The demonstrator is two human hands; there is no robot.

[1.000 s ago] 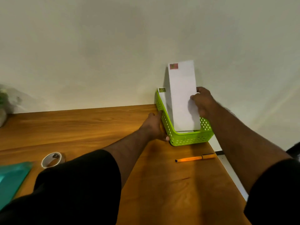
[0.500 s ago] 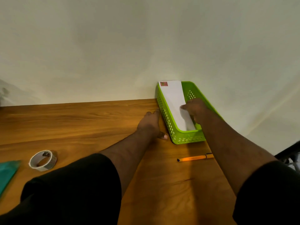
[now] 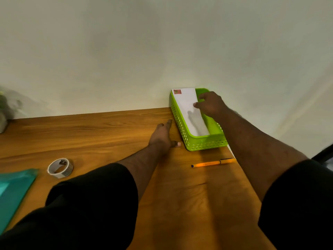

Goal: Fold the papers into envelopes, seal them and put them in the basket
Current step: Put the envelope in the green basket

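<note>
A white envelope (image 3: 187, 107) with a red stamp at its far corner lies flat in the lime-green perforated basket (image 3: 203, 143), along the left wall. The basket stands at the table's far right corner against the wall. My right hand (image 3: 211, 105) hovers over the basket at the envelope's right edge, fingers loosely apart, casting a shadow on the paper and holding nothing. Just left of the basket, my left hand (image 3: 162, 138) rests flat on the wooden table (image 3: 100, 134), thumb pointing towards the basket's near corner.
An orange pen (image 3: 212, 162) lies in front of the basket near the table's right edge. A roll of tape (image 3: 60, 168) sits at the left, with a teal folder (image 3: 14, 190) beside it. The wall runs directly behind the table.
The envelope went from upright in my right hand to lying flat in the basket. My right hand has let it go and lifted slightly. My left hand has come off the basket's side.
</note>
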